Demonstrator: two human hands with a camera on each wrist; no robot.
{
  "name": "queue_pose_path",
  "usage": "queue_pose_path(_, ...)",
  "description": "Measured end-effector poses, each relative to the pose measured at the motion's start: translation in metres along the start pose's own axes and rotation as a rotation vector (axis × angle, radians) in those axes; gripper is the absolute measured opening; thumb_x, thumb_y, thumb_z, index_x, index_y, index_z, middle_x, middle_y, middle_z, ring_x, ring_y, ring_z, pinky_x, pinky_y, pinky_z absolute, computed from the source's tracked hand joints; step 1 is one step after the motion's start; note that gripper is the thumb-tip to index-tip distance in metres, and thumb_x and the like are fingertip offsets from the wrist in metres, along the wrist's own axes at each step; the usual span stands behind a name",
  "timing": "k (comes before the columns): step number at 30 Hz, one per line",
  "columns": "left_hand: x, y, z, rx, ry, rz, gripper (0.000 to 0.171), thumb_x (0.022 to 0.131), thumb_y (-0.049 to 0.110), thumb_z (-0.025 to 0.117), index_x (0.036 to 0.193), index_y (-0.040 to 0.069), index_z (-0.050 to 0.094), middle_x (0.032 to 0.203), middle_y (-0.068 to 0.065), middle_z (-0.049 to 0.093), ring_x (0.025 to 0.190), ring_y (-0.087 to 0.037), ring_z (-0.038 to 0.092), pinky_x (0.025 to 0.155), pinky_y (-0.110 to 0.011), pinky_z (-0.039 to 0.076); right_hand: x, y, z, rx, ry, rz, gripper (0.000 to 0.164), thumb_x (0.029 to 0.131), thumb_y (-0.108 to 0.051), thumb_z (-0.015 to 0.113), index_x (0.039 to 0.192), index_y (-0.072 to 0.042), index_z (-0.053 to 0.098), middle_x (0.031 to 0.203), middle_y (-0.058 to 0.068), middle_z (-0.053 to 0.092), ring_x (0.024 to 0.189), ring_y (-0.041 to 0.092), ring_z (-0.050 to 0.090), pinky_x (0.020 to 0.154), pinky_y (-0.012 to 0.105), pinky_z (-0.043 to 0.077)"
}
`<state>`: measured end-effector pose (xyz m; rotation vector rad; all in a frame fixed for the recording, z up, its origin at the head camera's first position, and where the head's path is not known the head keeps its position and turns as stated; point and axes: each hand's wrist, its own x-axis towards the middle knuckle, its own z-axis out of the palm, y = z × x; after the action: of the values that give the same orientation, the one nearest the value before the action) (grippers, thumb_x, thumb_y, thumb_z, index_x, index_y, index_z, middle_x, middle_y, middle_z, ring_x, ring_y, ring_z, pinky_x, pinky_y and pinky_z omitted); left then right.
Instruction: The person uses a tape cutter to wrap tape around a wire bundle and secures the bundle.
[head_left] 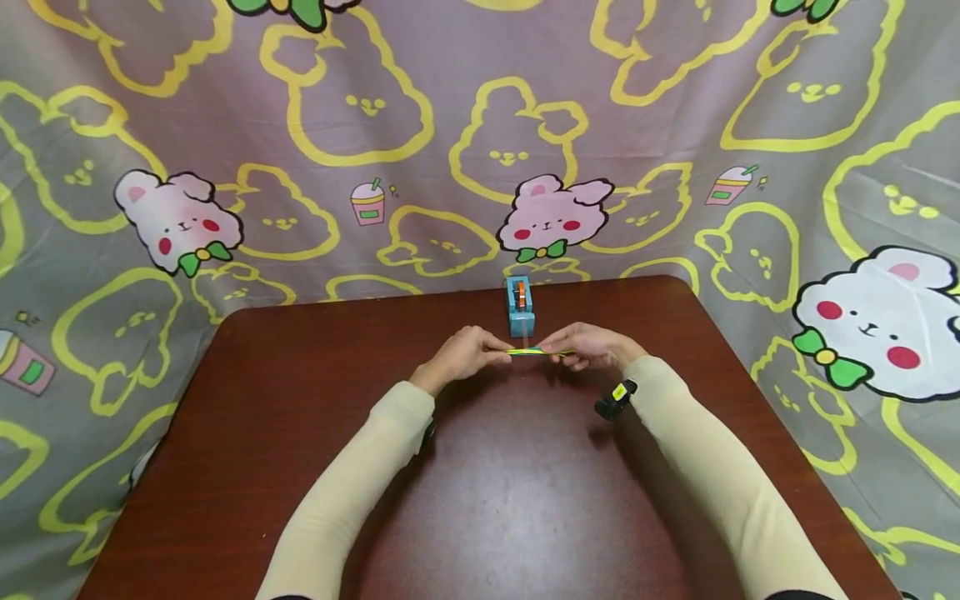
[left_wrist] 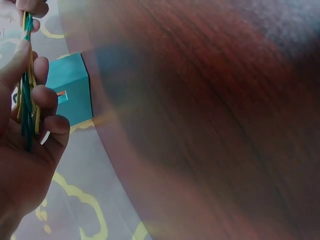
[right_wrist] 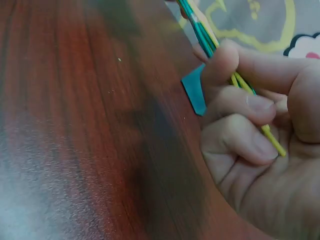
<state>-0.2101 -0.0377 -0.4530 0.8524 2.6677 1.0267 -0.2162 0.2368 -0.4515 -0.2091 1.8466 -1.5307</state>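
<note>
Between both hands is a bundle of thin yellow and green sticks (head_left: 527,351), raised over the table's far half. My left hand (head_left: 463,354) pinches its left end. In the left wrist view the stick ends (left_wrist: 28,112) spread toward the palm. My right hand (head_left: 596,343) grips the other end, its fingers curled round the sticks (right_wrist: 270,135) in the right wrist view. Just beyond the bundle stands a blue tape dispenser (head_left: 521,321) with an orange core. A clear strip of tape (head_left: 525,339) seems to run from it to the bundle's middle.
The brown wooden table (head_left: 360,350) has its far edge close behind the dispenser. A patterned cloth (head_left: 420,183) hangs round the back and sides. A dark wrist device (head_left: 617,401) hangs under the right sleeve.
</note>
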Motion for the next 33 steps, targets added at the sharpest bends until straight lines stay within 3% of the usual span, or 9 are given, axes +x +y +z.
queue_pose_path(4, 0.001, -0.004, 0.003, -0.103, -0.012, -0.01, 0.018, 0.088, 0.021, 0.081, 0.105, 0.017, 0.081, 0.093, 0.006, 0.074, 0.074, -0.012, 0.053, 0.062, -0.026, 0.042, -0.005, 0.0, 0.004, -0.113, 0.061, -0.082, 0.033, 0.103, -0.016, 0.059, 0.126, 0.007, 0.065, 0.077, 0.01, 0.058, 0.051, 0.012, 0.032, 0.048, 0.023, 0.028)
queue_pose_path(9, 0.0, -0.014, 0.004, -0.279, -0.018, -0.06, 0.022, 0.09, 0.031, 0.078, 0.103, 0.014, 0.08, 0.082, -0.009, 0.072, 0.059, -0.021, 0.053, 0.051, -0.029, 0.042, -0.01, 0.005, 0.008, -0.223, 0.133, -0.185, 0.028, 0.102, -0.016, 0.061, 0.121, 0.003, 0.07, 0.084, 0.029, 0.056, 0.05, 0.012, 0.032, 0.046, 0.024, 0.028)
queue_pose_path(11, 0.0, -0.017, 0.003, -0.336, -0.014, -0.087, 0.032, 0.094, 0.042, 0.072, 0.104, 0.013, 0.08, 0.08, -0.014, 0.072, 0.054, -0.027, 0.053, 0.048, -0.031, 0.041, -0.01, 0.008, 0.01, -0.251, 0.164, -0.221, 0.026, 0.102, -0.017, 0.062, 0.119, -0.001, 0.072, 0.087, 0.034, 0.056, 0.05, 0.012, 0.033, 0.046, 0.024, 0.029)
queue_pose_path(15, 0.002, -0.025, 0.0, -0.468, -0.035, -0.175, 0.06, 0.097, 0.063, 0.053, 0.112, 0.01, 0.077, 0.09, -0.015, 0.074, 0.057, -0.026, 0.06, 0.052, -0.033, 0.046, -0.011, 0.013, 0.012, -0.297, 0.222, -0.287, 0.023, 0.101, -0.019, 0.063, 0.116, -0.005, 0.075, 0.089, 0.035, 0.059, 0.048, 0.011, 0.034, 0.045, 0.024, 0.03)
queue_pose_path(20, 0.008, -0.034, -0.003, -0.759, -0.16, -0.353, 0.082, 0.097, 0.074, 0.035, 0.128, 0.006, 0.069, 0.116, -0.013, 0.07, 0.071, -0.024, 0.065, 0.063, -0.035, 0.052, -0.01, 0.015, 0.016, -0.352, 0.264, -0.37, 0.021, 0.101, -0.017, 0.063, 0.114, -0.007, 0.076, 0.087, 0.033, 0.062, 0.048, 0.012, 0.033, 0.045, 0.025, 0.027)
queue_pose_path(23, 0.01, -0.037, -0.004, -0.867, -0.259, -0.429, 0.087, 0.097, 0.075, 0.03, 0.134, 0.003, 0.063, 0.117, -0.013, 0.069, 0.074, -0.023, 0.064, 0.065, -0.033, 0.052, -0.008, 0.016, 0.017, -0.39, 0.279, -0.424, 0.02, 0.101, -0.014, 0.063, 0.113, -0.006, 0.077, 0.086, 0.03, 0.065, 0.056, 0.015, 0.039, 0.05, 0.025, 0.029)
queue_pose_path(29, 0.016, -0.034, -0.005, -0.93, -0.418, -0.504, 0.089, 0.098, 0.074, 0.028, 0.133, -0.003, 0.057, 0.088, -0.007, 0.07, 0.06, -0.015, 0.059, 0.054, -0.027, 0.049, -0.005, 0.017, 0.018, -0.428, 0.269, -0.525, 0.021, 0.101, -0.007, 0.061, 0.115, -0.002, 0.075, 0.09, 0.027, 0.07, 0.08, 0.041, 0.058, 0.065, 0.026, 0.04)
queue_pose_path(33, 0.02, -0.032, -0.005, -0.916, -0.475, -0.513, 0.081, 0.103, 0.065, 0.03, 0.129, -0.006, 0.06, 0.077, -0.003, 0.059, 0.055, -0.012, 0.049, 0.05, -0.025, 0.042, -0.005, 0.018, 0.017, -0.426, 0.265, -0.558, 0.021, 0.1, -0.004, 0.061, 0.116, -0.002, 0.075, 0.097, 0.027, 0.071, 0.087, 0.047, 0.061, 0.071, 0.028, 0.046)
